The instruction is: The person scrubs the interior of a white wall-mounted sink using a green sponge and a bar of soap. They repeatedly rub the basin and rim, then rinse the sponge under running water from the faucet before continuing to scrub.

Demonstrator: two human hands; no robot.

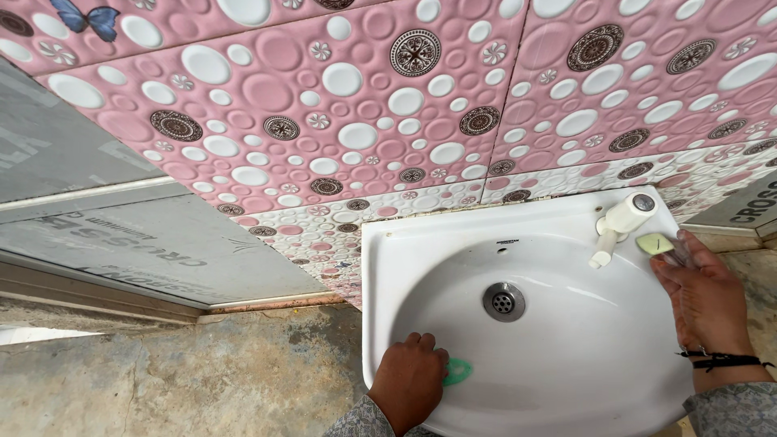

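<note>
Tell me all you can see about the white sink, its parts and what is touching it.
The white sink looks like glossy ceramic, with a rounded basin fixed against the pink patterned wall tiles. A metal drain sits in the middle, a small overflow hole above it. A white plastic tap stands at the back right corner. The left hand presses a green scrubber on the inner front wall; the right hand rests on the right rim beside a pale green piece.

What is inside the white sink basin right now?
Inside the sink: a metal drain at the centre, and the left hand pressing a green scrubber near the front rim. The hand covers most of the scrubber.
</note>
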